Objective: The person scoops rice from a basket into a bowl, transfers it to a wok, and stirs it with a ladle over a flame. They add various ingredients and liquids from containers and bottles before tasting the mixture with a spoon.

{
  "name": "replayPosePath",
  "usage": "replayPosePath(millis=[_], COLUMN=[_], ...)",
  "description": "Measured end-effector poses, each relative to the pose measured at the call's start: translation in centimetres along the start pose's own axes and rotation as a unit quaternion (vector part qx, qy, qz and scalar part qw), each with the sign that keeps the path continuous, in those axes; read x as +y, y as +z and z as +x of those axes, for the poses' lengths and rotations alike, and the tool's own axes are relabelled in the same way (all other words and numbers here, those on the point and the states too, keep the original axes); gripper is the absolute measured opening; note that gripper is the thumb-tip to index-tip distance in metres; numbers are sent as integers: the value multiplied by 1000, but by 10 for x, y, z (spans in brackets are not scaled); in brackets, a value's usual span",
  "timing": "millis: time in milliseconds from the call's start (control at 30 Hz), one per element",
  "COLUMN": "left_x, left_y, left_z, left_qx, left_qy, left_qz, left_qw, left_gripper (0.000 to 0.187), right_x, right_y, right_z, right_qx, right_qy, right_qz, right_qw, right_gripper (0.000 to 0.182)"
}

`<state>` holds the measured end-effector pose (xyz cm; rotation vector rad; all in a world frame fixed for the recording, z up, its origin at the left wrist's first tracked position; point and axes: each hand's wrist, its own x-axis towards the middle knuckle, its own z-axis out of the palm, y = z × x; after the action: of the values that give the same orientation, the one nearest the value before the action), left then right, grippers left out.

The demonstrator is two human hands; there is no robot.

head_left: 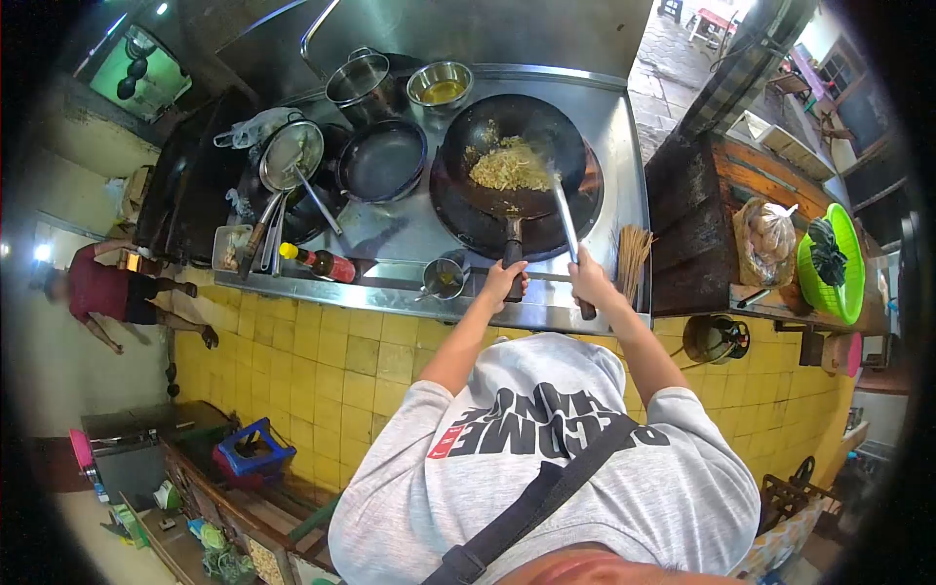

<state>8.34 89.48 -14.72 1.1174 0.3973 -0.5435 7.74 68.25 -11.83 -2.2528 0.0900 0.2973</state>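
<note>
My left hand (505, 283) is closed around the handle of a dark wok (541, 115), which sits over the round burner. Chopped, yellowish-brown food (509, 166) lies in the middle of the wok, with some bits stuck higher on its wall. In my right hand (592, 280) is a long metal wok spatula (564, 214) with a dark handle end. Its tip reaches the right edge of the food and is blurred there. To the left of my left hand stands a small metal pot (444, 279) holding some liquid.
Left on the steel stove are a black pan (382, 161), a strainer (292, 154), a tall pot (361, 86), a bowl of yellow liquid (440, 86) and a red sauce bottle (327, 264). A stick whisk (634, 255) lies right. Another person (117, 283) stands far left.
</note>
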Motion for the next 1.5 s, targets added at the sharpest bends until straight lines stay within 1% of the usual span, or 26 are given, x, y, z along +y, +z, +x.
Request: replayPosePath(millis=[33, 100, 133, 167, 233, 300, 367, 467, 500, 567, 600, 633, 667, 733, 833, 900, 967, 1033, 1100, 1133, 1167, 1233, 1267, 1367, 1400, 1500], left_x=[-1, -5, -3, -1, 1, 5, 1, 5, 8, 22, 39, 57, 80, 116, 91, 70, 60, 43, 65, 64, 79, 77, 67, 39, 43, 54], left_y=[-2, -3, -4, -4, -3, -1, 1, 6, 8, 48, 72, 91, 106, 119, 70, 53, 76, 91, 114, 106, 100, 60, 43, 62, 81, 108], left_z=[2, 1, 3, 3, 3, 3, 7, 9, 8, -17, -44, -70, -98, -137, -76, -68, -101, -128, -165, -150, -133, -80, -56, -84, -114, -158], left_qx=[-6, -11, -16, -15, 0, 0, 22, 27, 23, 84, 25, -33, -34, -104, -127, -121, 16, -15, -43, -71, -23, -60, -5, 24, 8, -30], left_qy=[-4, -5, -2, 0, -7, -16, -23, -40, -72, -41, -67, -94, -95, -223, -228, -135, -116, -154, -196, -173, -144, -106, -87, -72, -59, -174], left_qz=[2, -10, -19, -18, -2, -1, 11, -23, -30, -64, -168, -269, -265, -303, -286, -265, -126, -90, -149, -108, -2, -98, -71, -91, -22, -102], left_qw=[1000, 1000, 1000, 1000, 1000, 1000, 999, 999, 997, 994, 983, 958, 959, 921, 922, 947, 985, 984, 968, 976, 989, 988, 994, 993, 998, 979], left_gripper=[24, 25, 25, 25, 25, 25, 23, 21, 21, 22, 21, 20, 20, 18, 16, 17, 20, 19, 20, 18, 18, 20, 20, 18, 17, 16], right_x=[-42, -60, -66, -67, -68, -75, -77, -80, -87, -106, -125, -111, -118, -124, -117, -126, -139, -132, -108, -104, -97, -113, -120, -108, -105, -101], right_y=[-25, -64, -80, -89, -103, -108, -79, -36, -40, -98, -131, -148, -160, -169, -156, -161, -161, -148, -137, -137, -136, -150, -149, -125, -117, -119], right_z=[-3, -2, -12, -22, -41, -44, -37, -15, -14, -27, -38, -40, -52, -62, -77, -86, -96, -99, -93, -90, -93, -99, -100, -94, -92, -96], right_qx=[-111, -112, -79, -80, -35, -69, -37, -31, -33, -114, -151, -119, -98, -74, -117, -127, -131, -77, -66, -82, -105, -115, -112, -44, -40, -70], right_qy=[113, 43, -57, -60, -154, -125, -4, -24, -54, -52, -26, -82, -86, -89, -99, -105, -17, -47, -89, -91, -88, -79, -58, -17, -3, -47], right_qz=[137, 119, -21, -20, -166, -172, -238, -183, -150, -129, -153, -214, -244, -274, -241, -195, -215, -295, -289, -248, -207, -194, -222, -295, -299, -228], right_qw=[978, 986, 995, 995, 973, 975, 971, 982, 987, 984, 976, 966, 961, 955, 958, 967, 968, 951, 951, 961, 969, 971, 967, 954, 953, 970], right_gripper=[56, 54, 48, 48, 49, 49, 49, 51, 52, 51, 48, 48, 49, 49, 49, 49, 47, 48, 49, 49, 48, 46, 47, 51, 51, 51])
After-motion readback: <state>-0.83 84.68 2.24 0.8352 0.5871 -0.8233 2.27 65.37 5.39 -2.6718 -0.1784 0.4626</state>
